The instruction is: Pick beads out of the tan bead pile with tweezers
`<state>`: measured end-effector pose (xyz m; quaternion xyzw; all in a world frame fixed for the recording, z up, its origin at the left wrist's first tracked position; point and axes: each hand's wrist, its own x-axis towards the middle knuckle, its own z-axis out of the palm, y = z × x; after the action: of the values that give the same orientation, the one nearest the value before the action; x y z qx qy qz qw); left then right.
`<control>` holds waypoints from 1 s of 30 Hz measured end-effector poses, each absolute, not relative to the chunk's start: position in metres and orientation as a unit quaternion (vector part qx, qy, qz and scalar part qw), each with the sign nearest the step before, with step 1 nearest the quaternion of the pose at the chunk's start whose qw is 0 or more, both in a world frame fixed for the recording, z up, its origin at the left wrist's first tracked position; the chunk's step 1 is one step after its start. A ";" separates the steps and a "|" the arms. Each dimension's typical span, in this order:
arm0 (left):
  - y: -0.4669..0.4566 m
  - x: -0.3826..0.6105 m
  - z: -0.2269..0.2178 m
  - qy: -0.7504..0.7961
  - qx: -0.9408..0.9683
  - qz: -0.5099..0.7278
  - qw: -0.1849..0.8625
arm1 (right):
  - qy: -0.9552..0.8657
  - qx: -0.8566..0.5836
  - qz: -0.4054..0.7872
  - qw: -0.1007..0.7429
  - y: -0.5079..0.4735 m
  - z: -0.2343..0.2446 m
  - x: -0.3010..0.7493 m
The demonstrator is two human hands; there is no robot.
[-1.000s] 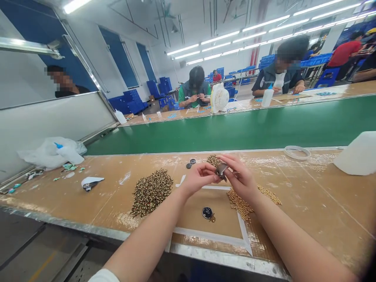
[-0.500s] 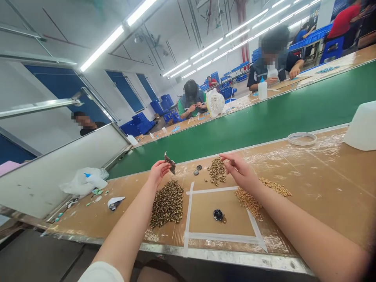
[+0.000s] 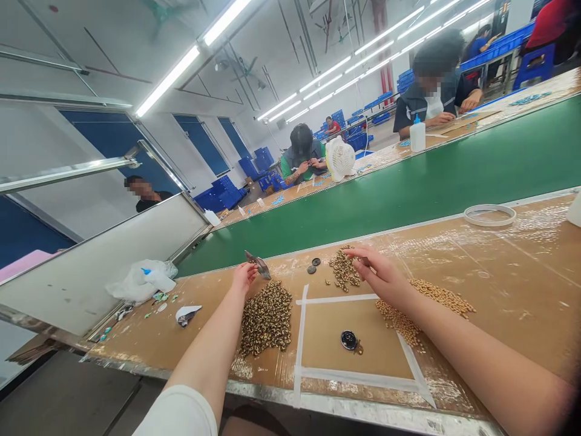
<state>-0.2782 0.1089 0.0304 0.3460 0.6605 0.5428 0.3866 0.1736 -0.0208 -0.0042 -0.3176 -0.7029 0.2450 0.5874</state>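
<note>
My left hand (image 3: pixel 244 280) pinches a thin, bent dark-brown piece (image 3: pixel 262 269) just above a large heap of small brass-and-dark parts (image 3: pixel 267 320). Over the right side of a smaller heap of similar parts (image 3: pixel 341 271) is my right hand (image 3: pixel 385 277), its index finger stretched out and a small brown piece (image 3: pixel 365 261) held between its fingers. Below my right wrist lies a pile of pale gold bead-like parts (image 3: pixel 440 297). A shiny black round button-like disc (image 3: pixel 349 340), with a small brass-coloured bit (image 3: pixel 360 349) beside it, sits inside a square marked with white tape (image 3: pixel 298 339).
Two small dark discs (image 3: pixel 311 269) lie behind the taped square. At left are a crumpled scrap (image 3: pixel 187 315) and a plastic bag (image 3: pixel 131 281). A white ring (image 3: pixel 490 215) lies at right. Beyond the green belt (image 3: pixel 385 181), co-workers sit near a fan (image 3: pixel 340 158) and a bottle (image 3: pixel 417 134).
The view has shifted, so the table appears farther right. In my left hand the brown piece has tipped from nearly upright to a flatter slant. My right hand stays by the smaller heap.
</note>
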 end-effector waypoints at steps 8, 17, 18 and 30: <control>0.099 -0.288 0.016 0.656 0.381 0.539 0.366 | -0.693 -0.324 0.287 0.577 -0.020 -0.008 0.174; 0.084 -0.274 0.029 0.654 0.460 0.488 0.349 | -0.699 -0.330 0.283 0.568 -0.021 -0.010 0.174; 0.083 -0.263 0.031 0.645 0.483 0.474 0.354 | -0.703 -0.332 0.276 0.565 -0.021 -0.010 0.174; 0.077 -0.069 0.007 0.524 0.710 0.293 0.369 | -0.742 -0.360 0.223 0.520 -0.022 -0.014 0.180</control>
<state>-0.0686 0.0770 0.0070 0.7099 0.5235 0.2932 0.3687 0.1797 -0.0215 -0.0135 -0.3605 -0.7419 0.2231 0.5195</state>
